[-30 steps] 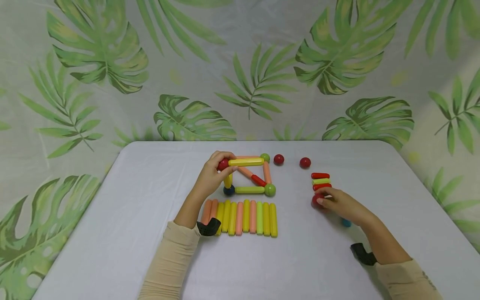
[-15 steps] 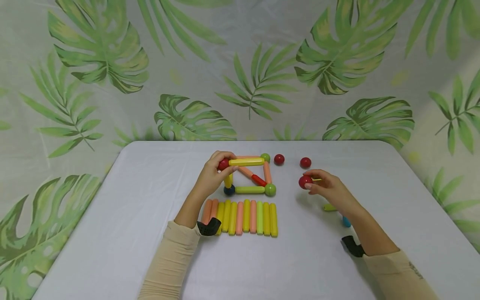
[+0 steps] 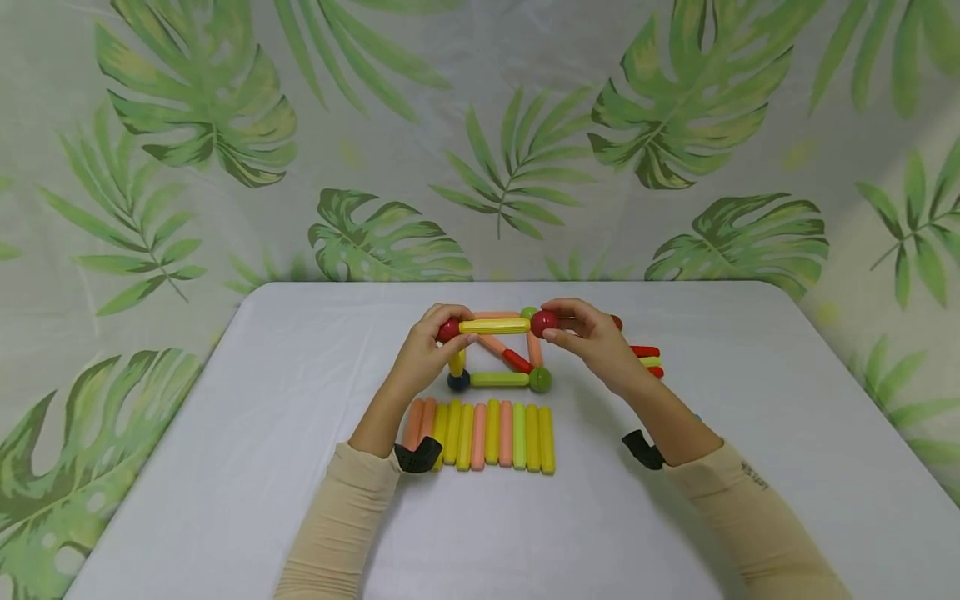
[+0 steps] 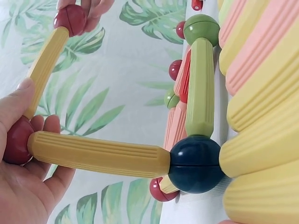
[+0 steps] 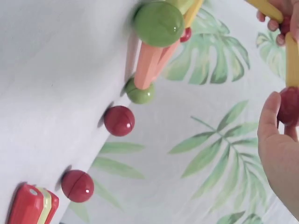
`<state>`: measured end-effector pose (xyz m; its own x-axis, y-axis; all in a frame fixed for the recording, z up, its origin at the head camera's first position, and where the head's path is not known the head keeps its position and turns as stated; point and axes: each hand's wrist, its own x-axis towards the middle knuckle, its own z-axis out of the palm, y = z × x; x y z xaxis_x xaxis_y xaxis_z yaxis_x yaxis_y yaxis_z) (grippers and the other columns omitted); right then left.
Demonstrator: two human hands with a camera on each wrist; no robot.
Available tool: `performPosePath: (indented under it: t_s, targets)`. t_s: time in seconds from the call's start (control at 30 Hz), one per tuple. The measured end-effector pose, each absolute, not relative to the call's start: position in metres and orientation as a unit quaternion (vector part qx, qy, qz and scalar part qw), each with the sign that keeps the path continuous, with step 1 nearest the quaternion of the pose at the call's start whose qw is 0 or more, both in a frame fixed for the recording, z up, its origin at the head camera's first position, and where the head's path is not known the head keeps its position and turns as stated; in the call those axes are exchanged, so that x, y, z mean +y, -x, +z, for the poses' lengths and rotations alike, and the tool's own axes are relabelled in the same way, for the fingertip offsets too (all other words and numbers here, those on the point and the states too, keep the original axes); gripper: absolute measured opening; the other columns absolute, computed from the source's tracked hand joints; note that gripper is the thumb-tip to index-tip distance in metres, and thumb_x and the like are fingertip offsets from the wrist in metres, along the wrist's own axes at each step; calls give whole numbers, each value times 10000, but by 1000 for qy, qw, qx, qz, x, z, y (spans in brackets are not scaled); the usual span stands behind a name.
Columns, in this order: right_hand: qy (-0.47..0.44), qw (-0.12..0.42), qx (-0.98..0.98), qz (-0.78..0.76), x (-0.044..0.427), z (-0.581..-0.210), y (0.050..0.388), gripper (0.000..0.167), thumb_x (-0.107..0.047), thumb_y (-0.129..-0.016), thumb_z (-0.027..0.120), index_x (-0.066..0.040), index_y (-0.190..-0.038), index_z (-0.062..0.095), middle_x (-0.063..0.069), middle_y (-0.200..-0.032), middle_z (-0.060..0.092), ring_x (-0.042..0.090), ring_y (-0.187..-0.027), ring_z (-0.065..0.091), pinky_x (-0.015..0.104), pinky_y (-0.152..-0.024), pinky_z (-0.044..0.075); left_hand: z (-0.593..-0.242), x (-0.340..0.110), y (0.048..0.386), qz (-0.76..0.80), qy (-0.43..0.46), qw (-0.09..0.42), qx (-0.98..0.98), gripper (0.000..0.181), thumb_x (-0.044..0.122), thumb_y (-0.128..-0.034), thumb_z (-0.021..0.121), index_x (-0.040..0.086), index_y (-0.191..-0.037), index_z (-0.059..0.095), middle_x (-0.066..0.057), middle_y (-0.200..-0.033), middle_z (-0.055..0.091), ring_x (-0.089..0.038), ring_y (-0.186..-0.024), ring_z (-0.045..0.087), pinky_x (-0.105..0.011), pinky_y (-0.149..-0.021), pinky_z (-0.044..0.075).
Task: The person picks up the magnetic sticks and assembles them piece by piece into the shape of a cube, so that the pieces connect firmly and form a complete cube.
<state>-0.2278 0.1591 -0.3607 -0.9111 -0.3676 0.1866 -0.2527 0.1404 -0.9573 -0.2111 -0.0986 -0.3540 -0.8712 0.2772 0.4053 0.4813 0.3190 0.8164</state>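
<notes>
My left hand [image 3: 420, 350] grips a red ball [image 4: 18, 141] atop an upright yellow rod [image 4: 100, 151]. That rod rises from a navy ball [image 4: 195, 164], a corner of a frame lying on the table. From the held ball a second yellow rod [image 3: 495, 326] runs level to the right, above the frame. At its right end my right hand [image 3: 603, 346] pinches another red ball [image 3: 543, 324], which touches the rod end. The frame has a light green front rod [image 3: 498, 380], a green ball [image 3: 540, 380], pink side rods and a pink-and-red diagonal.
A row of yellow, pink and green rods [image 3: 492, 433] lies in front of the frame. Short red and green rods [image 3: 651, 361] lie to the right. Two loose red balls, one nearer [image 5: 119, 121] and one farther along [image 5: 77, 185], sit behind my right hand. Leaf-patterned cloth hangs behind the table.
My right hand has carried its red ball leftward from near the short rods to the right end of the level yellow rod. The left hand has stayed in place.
</notes>
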Motion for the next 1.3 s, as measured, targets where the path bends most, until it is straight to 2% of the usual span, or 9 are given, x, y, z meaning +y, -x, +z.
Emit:
performPosePath:
  t_s: [0.2, 0.33, 0.57, 0.77, 1.0, 1.17, 1.3]
  targets:
    - [197, 41, 777, -597, 161, -363, 224, 502, -204, -854, 628, -70, -1287, 413, 94, -1229, 445, 279, -1093, 472, 308, -845, 453, -355, -99, 211, -537, 239, 104, -803, 247, 36, -843, 613, -47, -1067, 549, -175, -1007, 503, -241, -836, 492, -293, -703, 451]
    - [183, 52, 808, -558, 168, -371, 210, 549, -242, -839, 647, -85, -1291, 378, 113, -1224, 426, 291, -1058, 489, 329, -814, 473, -354, -99, 211, -535, 238, 106, -804, 242, 34, -843, 613, -42, -1064, 550, -158, -995, 502, -234, -826, 488, -286, -693, 445]
    - [151, 162, 849, -481, 172, -397, 186, 618, -257, -818, 671, -89, -1317, 349, 161, -1219, 425, 264, -1019, 495, 374, -836, 459, -353, -98, 211, -533, 238, 108, -805, 246, 37, -843, 612, -41, -1068, 552, -149, -1005, 506, -238, -843, 494, -297, -712, 452]
    - [160, 223, 862, -426, 164, -415, 180, 681, -263, -772, 717, -69, -1315, 355, 104, -1071, 462, 212, -847, 509, 315, -719, 476, -353, -99, 210, -531, 238, 108, -806, 254, 32, -842, 612, -49, -1074, 549, -163, -1018, 508, -244, -858, 502, -308, -732, 462]
    - [167, 226, 894, -348, 156, -423, 179, 701, -290, -734, 745, -22, -1281, 400, 51, -816, 476, 169, -706, 450, 273, -582, 393, -354, -98, 211, -534, 238, 107, -804, 258, 28, -845, 608, -60, -1078, 544, -159, -1022, 507, -244, -856, 502, -308, -723, 460]
    - [150, 243, 890, -355, 156, -422, 176, 633, -269, -742, 740, -90, -1235, 385, 40, -712, 491, 161, -614, 460, 254, -530, 362, -355, -99, 211, -533, 240, 109, -804, 251, 37, -846, 608, -46, -1075, 548, -159, -1018, 509, -241, -853, 502, -304, -720, 459]
    - [143, 246, 882, -375, 156, -419, 175, 583, -226, -776, 707, -146, -1237, 359, 48, -707, 509, 174, -568, 481, 252, -512, 395, -355, -99, 211, -533, 239, 111, -804, 255, 38, -843, 611, -49, -1074, 549, -162, -1014, 511, -238, -847, 502, -306, -716, 459]
